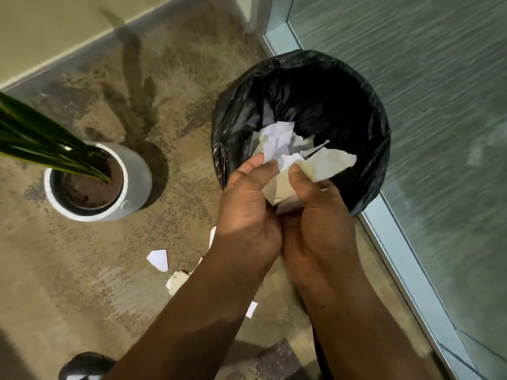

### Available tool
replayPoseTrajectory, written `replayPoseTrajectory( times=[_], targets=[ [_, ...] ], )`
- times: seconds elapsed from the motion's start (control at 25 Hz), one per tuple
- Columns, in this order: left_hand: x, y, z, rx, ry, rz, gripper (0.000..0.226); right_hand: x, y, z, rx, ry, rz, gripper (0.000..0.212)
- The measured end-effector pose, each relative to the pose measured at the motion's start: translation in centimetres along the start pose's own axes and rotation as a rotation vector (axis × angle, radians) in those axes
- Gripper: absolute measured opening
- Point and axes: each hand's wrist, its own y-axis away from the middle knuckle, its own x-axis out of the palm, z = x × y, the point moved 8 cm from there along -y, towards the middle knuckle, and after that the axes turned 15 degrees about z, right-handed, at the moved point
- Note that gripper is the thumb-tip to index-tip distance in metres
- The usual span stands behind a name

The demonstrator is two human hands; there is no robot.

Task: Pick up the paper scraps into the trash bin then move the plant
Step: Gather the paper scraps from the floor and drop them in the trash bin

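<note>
Both of my hands are cupped together around a crumpled wad of paper scraps (299,157), my left hand (247,209) and right hand (315,215) pressed side by side over the near rim of the trash bin (378,149). Its glossy black liner wrinkles around a dark inside. Beneath lies speckled, mottled brown floor (82,283), bounded by a pale wall and a frosted glass panel (439,105). Loose scraps (158,259) lie by my forearms. Left of the bin, well apart, the plant (41,141) stands in a round white pot (137,179) of dark soil.

Speckled floor (82,283) bears plant pot (137,176), trash bin (378,149), loose paper scraps (158,259).
</note>
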Motion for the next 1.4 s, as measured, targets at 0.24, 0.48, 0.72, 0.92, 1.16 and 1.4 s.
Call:
replayPoseTrajectory(
  times=[0.24,0.48,0.72,0.92,1.16,1.4],
  targets=[
    [1.5,-0.7,1.0,-0.079,-0.005,-0.031,0.016,-0.7,-1.6,1.0,0.044,-0.163,0.038,0.028],
    [0.6,-1.2,1.1,-0.065,0.001,-0.135,0.028,-2.5,-1.5,1.0,0.073,-0.181,-0.141,0.026],
    [-1.5,-0.8,0.1,-0.035,-0.043,-0.093,0.030,-1.9,-1.3,-0.3,0.072,-0.139,-0.076,0.023],
    [-10.2,2.0,-4.3,0.209,-0.169,-0.085,0.026,-0.3,-0.5,-5.8,0.246,0.151,0.175,0.018],
    [-30.2,4.6,-5.9,0.108,-0.511,-0.535,0.027,-5.8,1.6,-16.6,0.452,0.848,0.159,0.011],
    [-42.4,4.3,-5.6,-0.055,-1.070,-0.585,0.057,-12.5,-2.1,-24.2,0.488,1.382,0.136,0.020]
  ],
)
